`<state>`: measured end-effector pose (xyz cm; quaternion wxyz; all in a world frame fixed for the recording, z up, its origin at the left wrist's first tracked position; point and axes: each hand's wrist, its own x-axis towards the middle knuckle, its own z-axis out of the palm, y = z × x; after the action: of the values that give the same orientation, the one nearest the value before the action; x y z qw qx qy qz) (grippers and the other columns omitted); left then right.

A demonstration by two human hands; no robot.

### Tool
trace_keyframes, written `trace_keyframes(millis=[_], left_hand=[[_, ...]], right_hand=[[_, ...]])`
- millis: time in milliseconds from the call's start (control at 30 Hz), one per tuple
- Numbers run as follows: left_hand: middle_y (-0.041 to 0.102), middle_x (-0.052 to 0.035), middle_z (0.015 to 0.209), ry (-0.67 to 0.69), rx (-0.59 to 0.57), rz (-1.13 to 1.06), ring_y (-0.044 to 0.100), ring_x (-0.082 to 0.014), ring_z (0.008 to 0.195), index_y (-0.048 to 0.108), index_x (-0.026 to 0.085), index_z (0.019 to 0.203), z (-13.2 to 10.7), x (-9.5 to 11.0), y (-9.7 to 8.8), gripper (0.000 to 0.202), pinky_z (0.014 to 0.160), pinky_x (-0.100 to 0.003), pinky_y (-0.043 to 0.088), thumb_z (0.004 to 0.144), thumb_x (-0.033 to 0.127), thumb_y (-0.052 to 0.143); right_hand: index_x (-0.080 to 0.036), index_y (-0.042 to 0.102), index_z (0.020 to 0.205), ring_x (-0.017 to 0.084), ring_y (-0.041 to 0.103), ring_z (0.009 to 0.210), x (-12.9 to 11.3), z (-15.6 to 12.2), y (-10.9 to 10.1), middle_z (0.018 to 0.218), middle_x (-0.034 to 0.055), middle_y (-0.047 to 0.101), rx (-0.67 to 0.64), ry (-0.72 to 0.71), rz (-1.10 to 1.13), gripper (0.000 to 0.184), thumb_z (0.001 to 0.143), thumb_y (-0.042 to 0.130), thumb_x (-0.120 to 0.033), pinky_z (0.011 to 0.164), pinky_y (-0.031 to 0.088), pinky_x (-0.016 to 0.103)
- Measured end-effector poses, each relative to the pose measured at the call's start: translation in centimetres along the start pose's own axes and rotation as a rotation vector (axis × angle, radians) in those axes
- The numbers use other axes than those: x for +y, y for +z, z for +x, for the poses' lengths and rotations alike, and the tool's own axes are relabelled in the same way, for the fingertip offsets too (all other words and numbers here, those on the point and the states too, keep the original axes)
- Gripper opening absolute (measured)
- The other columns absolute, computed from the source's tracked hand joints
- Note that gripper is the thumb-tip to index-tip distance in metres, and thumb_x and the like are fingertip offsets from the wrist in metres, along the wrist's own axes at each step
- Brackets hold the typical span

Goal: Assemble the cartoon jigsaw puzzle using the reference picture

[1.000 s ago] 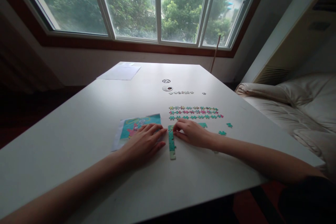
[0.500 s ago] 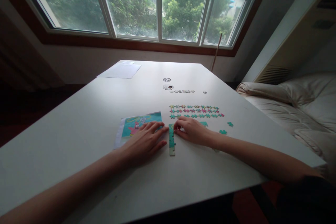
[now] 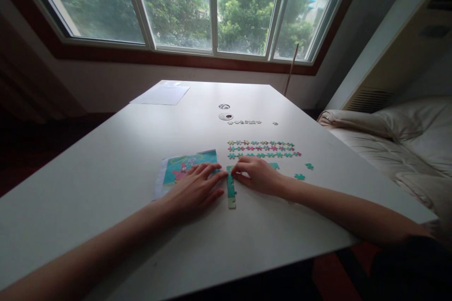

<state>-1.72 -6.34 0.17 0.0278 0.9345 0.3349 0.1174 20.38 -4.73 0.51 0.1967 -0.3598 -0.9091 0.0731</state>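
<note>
A narrow strip of joined green jigsaw pieces (image 3: 230, 189) lies upright in front of me on the white table, ending in a pale piece at its near end. My left hand (image 3: 201, 181) rests flat over a printed cartoon picture (image 3: 178, 171), fingers stretched out, index fingertip against the strip's left edge. From the other side, my right hand (image 3: 256, 175) pinches at the strip's upper part with thumb and fingers together. They cover most of the jigsaw piece there. Part of another green joined section (image 3: 274, 165) shows behind my right hand.
Beyond my hands lie rows of loose jigsaw pieces (image 3: 261, 148), with paler pieces (image 3: 247, 122) farther back. Two loose green pieces (image 3: 300, 177) sit right of my wrist. Two round items (image 3: 226, 116) and a paper sheet (image 3: 162, 94) lie toward the far end. A sofa (image 3: 370, 136) stands right.
My right hand's fingertips have shifted slightly left, onto the strip and closer to my left index finger. My left hand stays almost still.
</note>
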Motion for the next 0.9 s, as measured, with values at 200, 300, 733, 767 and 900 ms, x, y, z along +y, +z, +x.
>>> trace_keyframes(millis=[200, 300, 733, 767, 900], left_hand=[[0.047, -0.0096, 0.119, 0.008, 0.001, 0.026, 0.045, -0.0256, 0.103, 0.043, 0.024, 0.124, -0.2, 0.0, 0.0, 0.035, 0.089, -0.044, 0.035, 0.091, 0.034, 0.035], [0.047, -0.0104, 0.122, 0.005, 0.021, 0.047, 0.045, -0.0261, 0.104, 0.043, 0.022, 0.124, -0.3, 0.0, 0.0, 0.035, 0.089, -0.044, 0.035, 0.091, 0.033, 0.035], [0.054, -0.0098, 0.116, 0.234, -0.025, 0.048, 0.051, -0.0245, 0.103, 0.046, 0.019, 0.118, -0.2, 4.9, -1.0, 0.031, 0.089, -0.04, 0.039, 0.087, 0.019, 0.044], [0.055, -0.0103, 0.115, 0.268, -0.022, 0.036, 0.051, -0.0242, 0.102, 0.046, 0.018, 0.117, 0.2, 5.6, -0.9, 0.03, 0.088, -0.039, 0.04, 0.087, 0.019, 0.044], [0.055, -0.0121, 0.114, 0.382, -0.021, 0.047, 0.051, -0.0251, 0.102, 0.046, 0.014, 0.116, 2.1, 8.3, -0.4, 0.029, 0.083, -0.037, 0.043, 0.087, 0.015, 0.04]], right_hand=[[-0.019, 0.064, 0.091, 0.013, 0.057, 0.072, -0.1, 0.0, -0.9, 0.087, 0.0051, 0.06, -0.055, -0.002, 0.002, 0.016, 0.083, 0.05, -0.021, 0.066, 0.043, 0.024], [-0.018, 0.063, 0.094, 0.013, 0.056, 0.074, 0.8, -0.2, -2.7, 0.088, 0.0053, 0.061, -0.083, -0.007, 0.056, 0.017, 0.082, 0.052, -0.021, 0.069, 0.043, 0.025], [-0.015, 0.065, 0.086, 0.014, 0.051, 0.067, 9.7, -7.6, -12.4, 0.074, 0.0037, 0.061, -0.578, 0.418, 0.173, 0.031, 0.073, 0.056, -0.043, 0.061, 0.04, 0.024], [-0.015, 0.065, 0.086, 0.014, 0.051, 0.068, 9.7, -7.9, -12.2, 0.074, 0.0034, 0.06, -0.584, 0.432, 0.19, 0.032, 0.072, 0.058, -0.044, 0.061, 0.04, 0.024], [-0.016, 0.062, 0.084, 0.013, 0.049, 0.065, 9.3, -8.7, -11.0, 0.072, 0.0013, 0.056, -0.623, 0.458, 0.261, 0.034, 0.066, 0.064, -0.044, 0.058, 0.038, 0.023]])
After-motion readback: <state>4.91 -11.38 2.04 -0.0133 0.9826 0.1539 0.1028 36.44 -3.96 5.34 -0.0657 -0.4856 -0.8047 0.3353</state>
